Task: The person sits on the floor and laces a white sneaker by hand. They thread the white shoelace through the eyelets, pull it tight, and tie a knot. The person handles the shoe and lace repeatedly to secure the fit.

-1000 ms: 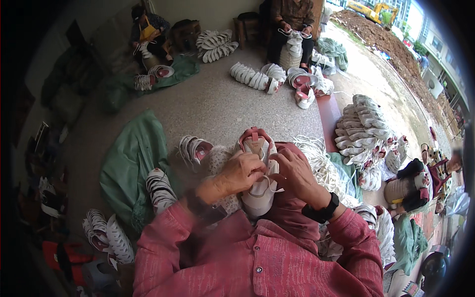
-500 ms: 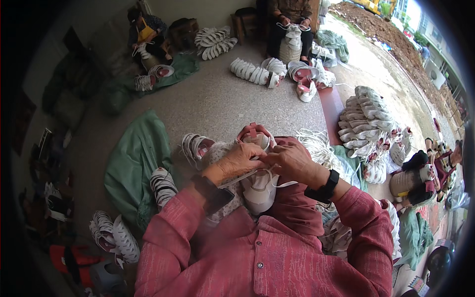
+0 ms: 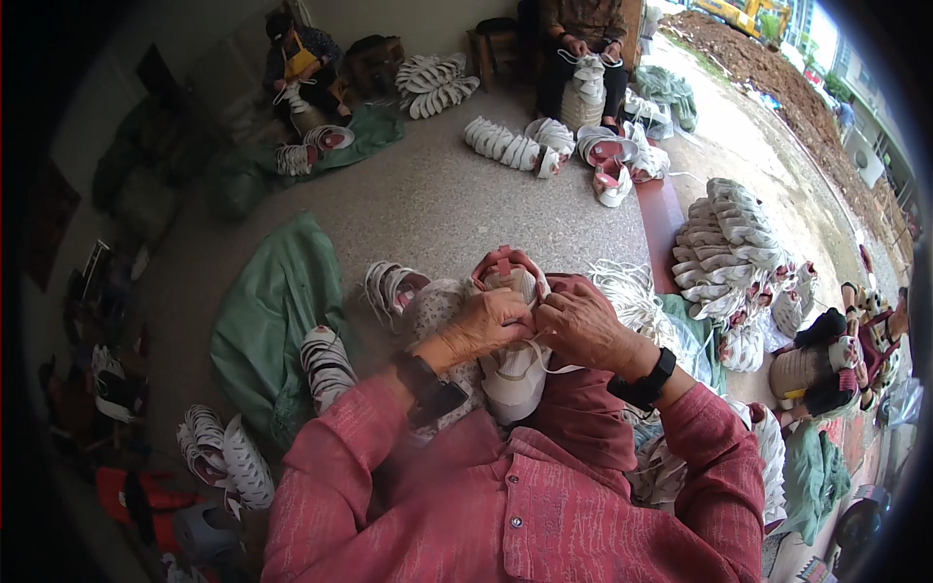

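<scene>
A white sneaker point(image 3: 512, 389) with a dark red lining rests on my lap, its toe toward me and its heel away. Over its lacing area my two hands come close together, fingers bent. My left hand point(image 3: 484, 324) is closed at the left side of the shoe opening, and my right hand point(image 3: 586, 325) pinches at the right side. A white shoelace point(image 3: 556, 368) trails out below my right fingers across the shoe. The fingertips partly hide the lace where both hands grip it. Dark bands circle both my wrists.
Laced white shoes point(image 3: 328, 364) and a green sack point(image 3: 277, 316) lie to my left. A bundle of white laces point(image 3: 627, 296) is by my right knee, with a heap of white shoes point(image 3: 727, 243) beyond. Two people point(image 3: 583, 58) point(image 3: 296, 73) sit handling shoes at the back.
My hands stay at the shoe's lacing, and the left fingers have shifted slightly. The lace stretch that ran left beneath my left hand no longer shows. The whole view has shifted a little.
</scene>
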